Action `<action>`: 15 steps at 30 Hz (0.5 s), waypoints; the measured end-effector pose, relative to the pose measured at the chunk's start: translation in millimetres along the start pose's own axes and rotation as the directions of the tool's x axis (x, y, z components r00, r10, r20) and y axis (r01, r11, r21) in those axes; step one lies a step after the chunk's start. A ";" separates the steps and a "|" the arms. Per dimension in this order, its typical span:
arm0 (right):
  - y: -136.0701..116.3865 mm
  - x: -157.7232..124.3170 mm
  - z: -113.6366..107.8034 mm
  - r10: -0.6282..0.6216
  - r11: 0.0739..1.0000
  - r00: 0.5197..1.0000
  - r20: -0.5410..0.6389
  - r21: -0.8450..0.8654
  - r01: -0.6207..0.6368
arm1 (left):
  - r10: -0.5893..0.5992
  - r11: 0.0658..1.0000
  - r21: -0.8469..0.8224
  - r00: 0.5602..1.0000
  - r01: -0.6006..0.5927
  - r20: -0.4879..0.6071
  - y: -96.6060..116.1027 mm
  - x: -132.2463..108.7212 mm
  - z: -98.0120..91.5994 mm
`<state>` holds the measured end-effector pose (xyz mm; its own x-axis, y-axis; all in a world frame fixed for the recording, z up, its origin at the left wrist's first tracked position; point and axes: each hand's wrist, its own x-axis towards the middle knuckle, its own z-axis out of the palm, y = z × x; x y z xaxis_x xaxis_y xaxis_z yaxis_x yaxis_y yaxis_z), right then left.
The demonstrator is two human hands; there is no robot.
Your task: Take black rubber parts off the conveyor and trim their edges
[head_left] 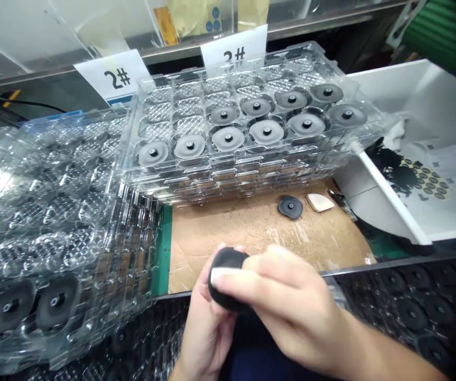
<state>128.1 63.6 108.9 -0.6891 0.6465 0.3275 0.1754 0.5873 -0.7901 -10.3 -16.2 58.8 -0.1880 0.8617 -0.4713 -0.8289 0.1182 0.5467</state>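
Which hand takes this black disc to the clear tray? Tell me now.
Right, probably: the right hand grips the top of the black disc, while the left hand only cups it from below, and the clear tray lies ahead.

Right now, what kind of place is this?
Probably a factory workbench: stacked clear plastic trays hold rows of identical dark round parts, and a paper sign reads 2#.

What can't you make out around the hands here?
Head view:
Black disc: its face is hidden by the right hand and left hand.
Stacked clear trays: lower layers blurred by the plastic above.
Printed sheet: text too small to read.
Dark discs lower right: cut off by the bottom edge.
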 end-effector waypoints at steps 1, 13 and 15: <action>-0.2 2.1 1.5 0.015 0.999 0.997 0.076 -0.032 -0.012 | 0.014 1.000 0.010 1.000 -0.014 -0.019 0.8 -0.3 -0.5; 58.4 -10.7 24.0 0.400 0.909 0.910 0.107 0.086 -0.409 | -0.036 0.995 -0.100 0.997 0.028 -0.073 -0.3 9.2 -16.0; 82.0 -30.7 33.4 0.455 0.888 0.889 0.043 0.051 -0.457 | -0.048 0.990 -0.138 0.997 0.039 -0.065 2.8 9.9 -19.6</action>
<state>140.1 75.7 16.7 -0.5629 0.8215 -0.0906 0.4349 0.2012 -0.8777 -24.8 -17.0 42.1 -0.1815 0.8213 -0.5408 -0.9005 0.0823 0.4270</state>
